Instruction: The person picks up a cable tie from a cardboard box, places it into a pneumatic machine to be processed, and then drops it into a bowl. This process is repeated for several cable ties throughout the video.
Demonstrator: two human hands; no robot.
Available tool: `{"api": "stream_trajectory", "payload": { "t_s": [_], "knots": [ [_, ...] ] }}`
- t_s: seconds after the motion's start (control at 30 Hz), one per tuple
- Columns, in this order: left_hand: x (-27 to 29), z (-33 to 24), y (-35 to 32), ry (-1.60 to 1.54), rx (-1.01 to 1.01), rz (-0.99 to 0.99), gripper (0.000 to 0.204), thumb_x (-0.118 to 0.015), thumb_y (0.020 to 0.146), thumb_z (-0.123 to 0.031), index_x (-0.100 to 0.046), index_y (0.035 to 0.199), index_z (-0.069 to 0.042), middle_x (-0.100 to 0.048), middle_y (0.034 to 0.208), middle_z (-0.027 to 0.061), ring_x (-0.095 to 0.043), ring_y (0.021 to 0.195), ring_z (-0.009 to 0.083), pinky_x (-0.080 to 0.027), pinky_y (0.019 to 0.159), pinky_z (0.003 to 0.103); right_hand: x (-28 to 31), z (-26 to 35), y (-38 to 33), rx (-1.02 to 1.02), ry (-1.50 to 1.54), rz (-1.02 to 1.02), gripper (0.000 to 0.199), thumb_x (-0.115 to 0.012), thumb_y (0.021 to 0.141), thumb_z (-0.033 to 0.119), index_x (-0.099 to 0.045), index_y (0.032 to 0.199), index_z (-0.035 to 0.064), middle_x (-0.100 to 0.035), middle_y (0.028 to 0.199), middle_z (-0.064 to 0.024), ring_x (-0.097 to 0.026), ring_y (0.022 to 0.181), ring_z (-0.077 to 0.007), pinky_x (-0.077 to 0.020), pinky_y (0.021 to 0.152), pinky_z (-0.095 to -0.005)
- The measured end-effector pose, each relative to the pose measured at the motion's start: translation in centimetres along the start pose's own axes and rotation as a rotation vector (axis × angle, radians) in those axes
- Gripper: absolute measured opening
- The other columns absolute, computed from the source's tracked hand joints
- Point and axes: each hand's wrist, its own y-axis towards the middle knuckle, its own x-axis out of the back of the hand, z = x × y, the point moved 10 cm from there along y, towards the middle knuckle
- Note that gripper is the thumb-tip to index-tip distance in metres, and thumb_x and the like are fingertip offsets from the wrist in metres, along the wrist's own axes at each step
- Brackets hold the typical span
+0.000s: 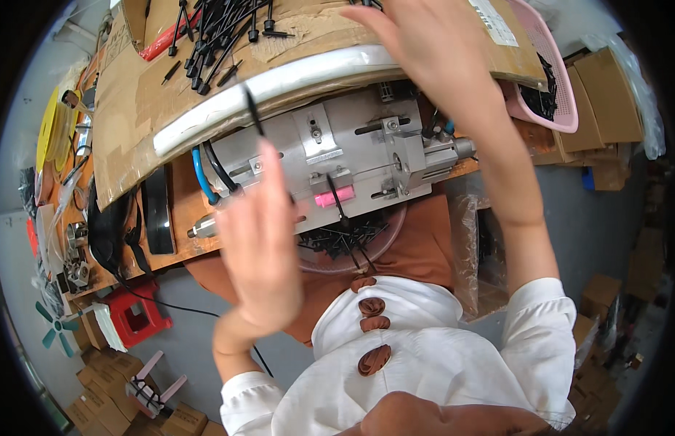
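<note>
My left hand [257,247], smeared by motion, is raised over the left part of a metal fixture [308,145]. A thin black rod-like piece [252,109] sticks up from its fingertips. My right hand [439,58] reaches over the cardboard at the top, thumb stretched out; the other fingers are cut off by the upper edge. Another thin black piece [337,200] stands across the fixture's front edge beside a bright pink cylinder [334,196]. Many black stemmed pieces with thick heads [207,54] lie heaped on the cardboard [127,116].
A clear bowl [399,232] of black pieces sits at my lap, below the fixture. At right stands a pink basket [566,102] with more black pieces. A white tube [279,87] edges the cardboard. A red stool [138,312] and cardboard boxes [105,385] stand on the floor.
</note>
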Motion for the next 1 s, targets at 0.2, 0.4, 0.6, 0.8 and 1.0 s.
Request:
{"api": "stream_trajectory", "payload": {
  "t_s": [0.2, 0.4, 0.6, 0.8, 1.0],
  "knots": [
    [-7.1, -3.4, -8.0, -0.028, 0.147, 0.275, 0.067, -0.071, 0.072, -0.003, -0.046, 0.135, 0.003, -0.055, 0.096, 0.0090, -0.048, 0.084, 0.0248, -0.041, 0.075, 0.035, -6.6, -1.4, 5.7, 0.023, -0.016, 0.317, 0.030, -0.057, 0.080, 0.004, -0.061, 0.109, -0.0032, -0.067, 0.090, -0.0194, -0.065, 0.083, -0.0256, -0.0505, 0.072, -0.0326],
    [-8.4, -3.3, -7.4, 0.041, 0.134, 0.278, 0.064, -0.070, 0.075, -0.005, -0.046, 0.134, 0.002, -0.054, 0.094, 0.0091, -0.049, 0.083, 0.0251, -0.043, 0.074, 0.036, -2.8, -2.9, 3.8, -0.243, 0.727, 0.613, 0.020, -0.056, 0.082, 0.007, -0.068, 0.096, -0.0008, -0.069, 0.083, -0.0134, -0.064, 0.075, -0.0129, -0.0515, 0.064, -0.0288],
    [-7.5, -3.1, -6.3, -0.027, 0.087, 0.315, 0.062, -0.067, 0.074, -0.002, -0.047, 0.133, 0.003, -0.052, 0.092, 0.0094, -0.050, 0.082, 0.0248, -0.044, 0.073, 0.035, 0.5, -2.6, -3.3, -0.327, 1.067, 0.217, 0.015, -0.065, 0.082, 0.003, -0.066, 0.097, 0.0021, -0.068, 0.089, -0.0057, -0.061, 0.069, -0.0086, -0.0439, 0.052, -0.0181],
    [-1.7, 6.2, 5.0, 0.007, 0.116, 0.035, 0.027, -0.057, 0.085, -0.003, -0.060, 0.112, -0.007, -0.053, 0.095, 0.0121, -0.051, 0.092, 0.0310, -0.040, 0.087, 0.042, 1.1, 6.9, -16.3, -0.020, 0.755, -0.003, 0.033, -0.078, 0.069, 0.003, -0.059, 0.097, 0.0015, -0.066, 0.085, -0.0094, -0.062, 0.064, -0.0209, -0.0491, 0.051, -0.0295],
    [-3.2, 12.1, 9.0, -0.213, 0.169, 0.243, 0.014, -0.056, 0.090, -0.008, -0.060, 0.102, -0.004, -0.054, 0.092, 0.0108, -0.054, 0.075, 0.0227, -0.047, 0.073, 0.033, -3.4, 10.2, -19.0, -0.024, 0.585, 0.209, 0.065, -0.074, 0.075, 0.007, -0.047, 0.134, -0.0033, -0.049, 0.062, -0.0027, -0.050, 0.050, -0.0124, -0.0425, 0.047, -0.0297]
  ]
}}
